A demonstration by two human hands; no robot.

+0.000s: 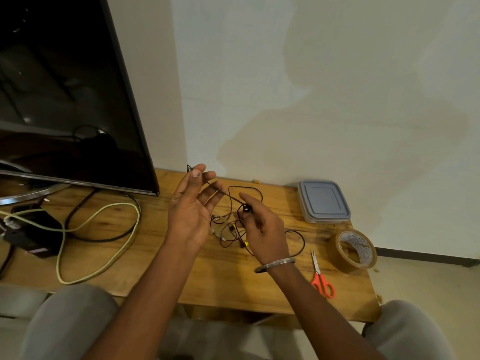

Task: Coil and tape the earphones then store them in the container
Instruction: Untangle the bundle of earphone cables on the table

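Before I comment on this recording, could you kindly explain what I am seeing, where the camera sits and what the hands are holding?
There is no machine here. A person wears one camera on the head, looking forward and down, so both arms come in from the bottom. The left hand pinches the thin dark cable of the earphones at its raised fingertips. The right hand pinches a small dark piece further along the cable, and the rest hangs in loose tangled loops down to the wooden table. On the right of the table lie a closed plastic container, a roll of brown tape and red-handled scissors. On the left stand a dark screen and other cables.
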